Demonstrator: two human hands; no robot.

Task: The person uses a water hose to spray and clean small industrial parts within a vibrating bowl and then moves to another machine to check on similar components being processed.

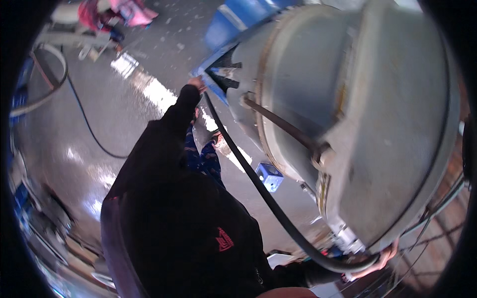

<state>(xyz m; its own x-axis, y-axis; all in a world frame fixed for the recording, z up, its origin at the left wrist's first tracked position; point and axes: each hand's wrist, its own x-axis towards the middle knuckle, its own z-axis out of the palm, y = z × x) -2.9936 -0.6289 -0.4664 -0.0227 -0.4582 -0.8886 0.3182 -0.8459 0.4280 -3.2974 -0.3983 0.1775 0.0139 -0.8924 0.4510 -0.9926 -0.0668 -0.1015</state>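
A thick dark hose (258, 184) runs in a bend between my two hands, in front of a large grey drum-shaped machine (397, 114). Up by the corner of a blue frame (214, 89), my left hand (198, 83) is closed around the upper end of the hose. My right hand (375, 264) is at the lower right, under the machine's bottom rim. The hose curves into this hand, and its fingers are wrapped by the hose, their tips close to the rim. Part of that grip is hidden.
A metal bar (283, 123) crosses the machine's side. A small blue box (270, 177) lies on the wet grey floor (129, 94). A thin black cable (89, 126) trails at left, near a metal ring (62, 64). Pink cloth on another person (129, 12) shows at the top left.
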